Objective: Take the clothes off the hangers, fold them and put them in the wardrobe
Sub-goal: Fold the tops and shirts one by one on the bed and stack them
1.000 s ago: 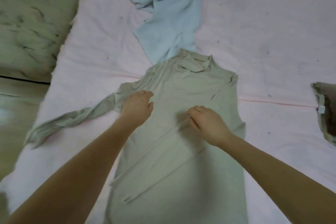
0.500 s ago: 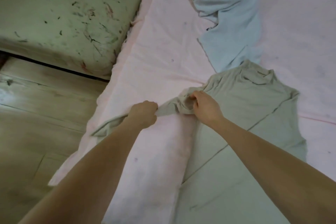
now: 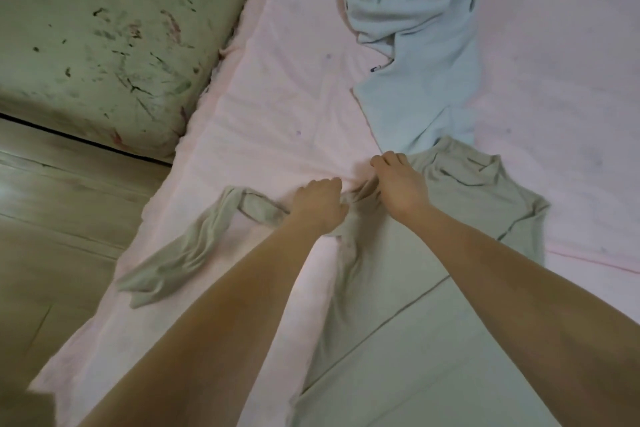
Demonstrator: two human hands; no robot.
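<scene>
Our left hand (image 3: 320,206) and right hand (image 3: 398,185) both pinch the grey-green top (image 3: 433,253), flat on the bed (image 3: 277,114), at its shoulder. Thin and limp, we judge; hold seams. The sleeve (image 3: 194,246) trails toward eight o'clock.

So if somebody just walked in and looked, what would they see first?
Probably the two hands in the middle, the left hand and right hand, bunching up the shoulder of a grey-green top spread on the pink sheet. Its long sleeve trails off to the left toward the sheet's edge. Just above lies a crumpled pale blue garment, not folded.
</scene>
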